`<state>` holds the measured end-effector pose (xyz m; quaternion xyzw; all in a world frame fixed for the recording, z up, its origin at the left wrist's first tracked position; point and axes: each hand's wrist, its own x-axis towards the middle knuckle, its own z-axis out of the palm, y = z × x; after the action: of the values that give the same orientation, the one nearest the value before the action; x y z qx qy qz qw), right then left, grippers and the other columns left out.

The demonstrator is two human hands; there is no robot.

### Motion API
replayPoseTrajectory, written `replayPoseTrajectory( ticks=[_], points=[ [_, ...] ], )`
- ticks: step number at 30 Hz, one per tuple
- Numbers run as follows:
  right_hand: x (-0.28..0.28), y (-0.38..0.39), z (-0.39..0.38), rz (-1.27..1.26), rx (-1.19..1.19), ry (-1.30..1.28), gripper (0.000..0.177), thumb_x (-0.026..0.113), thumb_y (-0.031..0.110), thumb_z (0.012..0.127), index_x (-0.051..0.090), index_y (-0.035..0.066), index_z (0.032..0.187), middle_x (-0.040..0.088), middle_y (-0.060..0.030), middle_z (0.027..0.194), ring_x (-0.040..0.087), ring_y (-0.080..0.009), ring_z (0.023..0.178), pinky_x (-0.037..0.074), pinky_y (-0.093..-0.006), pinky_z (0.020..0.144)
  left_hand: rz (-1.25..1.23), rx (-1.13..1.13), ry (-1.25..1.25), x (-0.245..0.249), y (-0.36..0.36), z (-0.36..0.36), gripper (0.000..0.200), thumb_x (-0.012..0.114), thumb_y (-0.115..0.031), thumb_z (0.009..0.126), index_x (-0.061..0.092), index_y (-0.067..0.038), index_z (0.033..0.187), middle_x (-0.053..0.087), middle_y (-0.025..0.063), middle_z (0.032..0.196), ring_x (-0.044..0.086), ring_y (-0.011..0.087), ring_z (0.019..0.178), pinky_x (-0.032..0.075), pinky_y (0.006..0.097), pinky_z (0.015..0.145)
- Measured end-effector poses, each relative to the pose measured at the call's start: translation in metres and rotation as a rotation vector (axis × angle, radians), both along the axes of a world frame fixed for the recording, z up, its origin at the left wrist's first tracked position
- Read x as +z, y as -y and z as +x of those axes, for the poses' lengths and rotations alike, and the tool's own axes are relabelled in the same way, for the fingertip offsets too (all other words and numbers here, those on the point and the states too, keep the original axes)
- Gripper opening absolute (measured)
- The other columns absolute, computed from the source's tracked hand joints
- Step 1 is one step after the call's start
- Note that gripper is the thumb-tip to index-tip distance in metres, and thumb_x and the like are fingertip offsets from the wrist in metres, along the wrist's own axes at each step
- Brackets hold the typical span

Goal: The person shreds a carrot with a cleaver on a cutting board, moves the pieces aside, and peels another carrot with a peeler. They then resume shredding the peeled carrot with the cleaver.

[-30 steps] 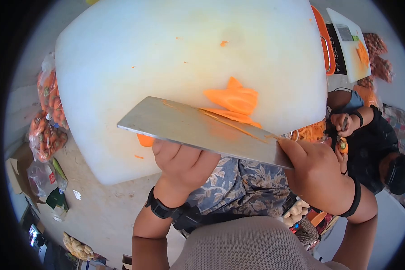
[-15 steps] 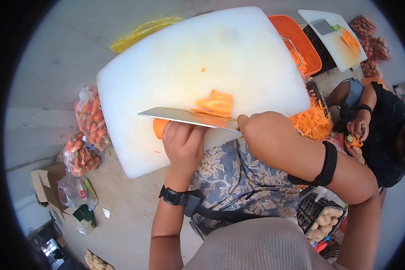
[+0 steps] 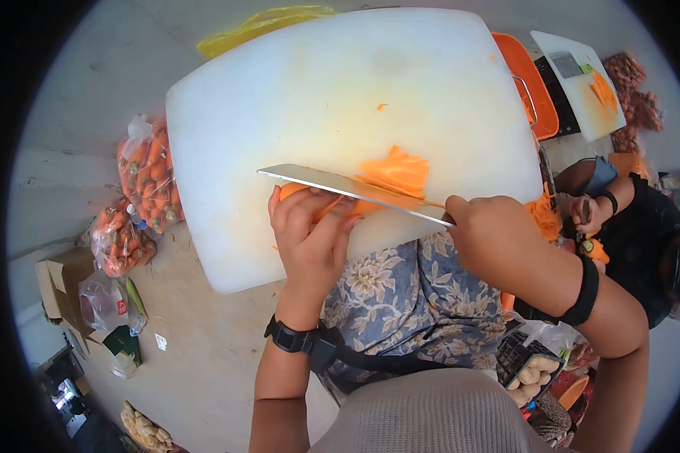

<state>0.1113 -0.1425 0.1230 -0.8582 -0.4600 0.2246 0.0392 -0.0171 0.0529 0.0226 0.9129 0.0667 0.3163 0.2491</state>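
My right hand is closed around the handle of a wide-bladed kitchen knife. Its blade slants across the near part of a white cutting board. Under the curled fingers of my left hand is a peeled carrot, held against the board right beside the blade. The blade and my fingers hide much of the carrot. Thin carrot slices lie overlapped on the blade's far side. One small carrot scrap rests farther up the board.
An orange tub and shredded carrot are at the board's right. Bags of carrots stand on the floor at left. A co-worker's hands hold a carrot at right, near a second board. A crate of potatoes sits low right.
The view has shifted slightly, with the board appearing farther right. My left fingers look more spread along the carrot, and the slices beyond the blade look more fanned out.
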Motion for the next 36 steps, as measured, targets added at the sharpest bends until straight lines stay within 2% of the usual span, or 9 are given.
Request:
replayPoseTrajectory(
  ticks=[4, 7, 9, 19, 22, 29, 30, 31, 36],
  points=[
    [0.001, 0.003, 0.000, -0.087, 0.027, 0.048, 0.007, 0.058, 0.005, 0.077, 0.054, 0.001, 0.081, 0.060, -0.0153, 0.061, 0.063, -0.0327, 0.057, 0.049, -0.0424, 0.053, 0.009, 0.027, -0.011, 0.003, 0.007, 0.006, 0.023, 0.080, -0.016, 0.067, 0.073, -0.013, 0.089, 0.062, -0.0006, 0.098, 0.053, 0.0227, 0.104, 0.029, 0.0503, 0.107],
    [-0.004, 0.002, 0.003, -0.039, 0.001, 0.021, 0.007, 0.059, 0.007, 0.077, 0.054, 0.002, 0.081, 0.060, -0.0149, 0.061, 0.062, -0.0321, 0.055, 0.049, -0.0418, 0.052, -0.007, 0.050, -0.024, 0.003, 0.012, 0.008, 0.022, 0.081, -0.019, 0.066, 0.072, -0.014, 0.085, 0.061, -0.0010, 0.095, 0.053, 0.0222, 0.100, 0.029, 0.0512, 0.106],
    [-0.022, -0.001, 0.002, 0.100, 0.041, 0.062, 0.008, 0.059, 0.008, 0.078, 0.054, 0.003, 0.080, 0.061, -0.0158, 0.063, 0.062, -0.0323, 0.055, 0.049, -0.0416, 0.052, 0.003, 0.051, -0.013, 0.002, 0.011, 0.007, 0.020, 0.081, -0.020, 0.066, 0.072, -0.014, 0.082, 0.060, -0.0014, 0.093, 0.052, 0.0214, 0.098, 0.031, 0.0517, 0.104],
    [-0.018, -0.016, 0.000, 0.154, 0.011, 0.040, 0.011, 0.062, 0.013, 0.080, 0.057, 0.003, 0.083, 0.060, -0.0146, 0.063, 0.061, -0.0327, 0.057, 0.049, -0.0407, 0.054, 0.008, 0.066, 0.023, 0.003, 0.007, 0.011, 0.022, 0.079, -0.022, 0.067, 0.074, -0.016, 0.087, 0.060, -0.0019, 0.095, 0.051, 0.0202, 0.101, 0.028, 0.0516, 0.105],
    [0.002, -0.006, -0.010, 0.141, -0.016, 0.090, 0.017, 0.066, 0.007, 0.079, 0.060, 0.002, 0.095, 0.063, -0.0160, 0.070, 0.063, -0.0342, 0.063, 0.049, -0.0414, 0.058, 0.019, 0.048, 0.018, 0.002, 0.009, 0.010, 0.021, 0.078, -0.022, 0.067, 0.073, -0.016, 0.086, 0.059, -0.0010, 0.095, 0.050, 0.0219, 0.100, 0.028, 0.0515, 0.104],
    [0.027, 0.020, -0.026, 0.137, -0.054, 0.100, 0.023, 0.067, 0.002, 0.075, 0.060, 0.002, 0.098, 0.060, -0.0134, 0.069, 0.061, -0.0320, 0.061, 0.048, -0.0414, 0.057, 0.033, 0.042, 0.017, 0.002, 0.008, 0.012, 0.021, 0.076, -0.015, 0.066, 0.071, -0.015, 0.086, 0.056, 0.0023, 0.096, 0.048, 0.0268, 0.096, 0.033, 0.0477, 0.094],
    [0.026, 0.023, -0.026, 0.129, -0.032, 0.131, 0.021, 0.067, 0.005, 0.073, 0.057, 0.004, 0.092, 0.058, -0.0113, 0.067, 0.061, -0.0303, 0.060, 0.048, -0.0402, 0.056, 0.040, 0.039, 0.018, 0.002, 0.007, 0.012, 0.022, 0.075, -0.014, 0.066, 0.071, -0.015, 0.087, 0.056, 0.0030, 0.096, 0.048, 0.0270, 0.096, 0.034, 0.0470, 0.092],
    [0.026, 0.026, -0.026, 0.119, -0.007, 0.162, 0.019, 0.067, 0.007, 0.071, 0.055, 0.006, 0.087, 0.056, -0.0092, 0.065, 0.060, -0.0286, 0.058, 0.048, -0.0390, 0.055, 0.045, 0.034, 0.018, 0.003, 0.008, 0.012, 0.022, 0.075, -0.014, 0.066, 0.071, -0.015, 0.087, 0.056, 0.0030, 0.096, 0.048, 0.0270, 0.096, 0.034, 0.0470, 0.092],
    [0.025, 0.038, -0.026, 0.072, -0.011, 0.147, 0.022, 0.066, 0.007, 0.070, 0.055, 0.005, 0.088, 0.056, -0.0101, 0.066, 0.059, -0.0292, 0.058, 0.048, -0.0395, 0.055, 0.025, 0.046, 0.007, 0.000, 0.008, 0.010, 0.021, 0.074, -0.013, 0.067, 0.071, -0.015, 0.088, 0.058, 0.0053, 0.101, 0.049, 0.0294, 0.101, 0.031, 0.0531, 0.101]
  ],
)
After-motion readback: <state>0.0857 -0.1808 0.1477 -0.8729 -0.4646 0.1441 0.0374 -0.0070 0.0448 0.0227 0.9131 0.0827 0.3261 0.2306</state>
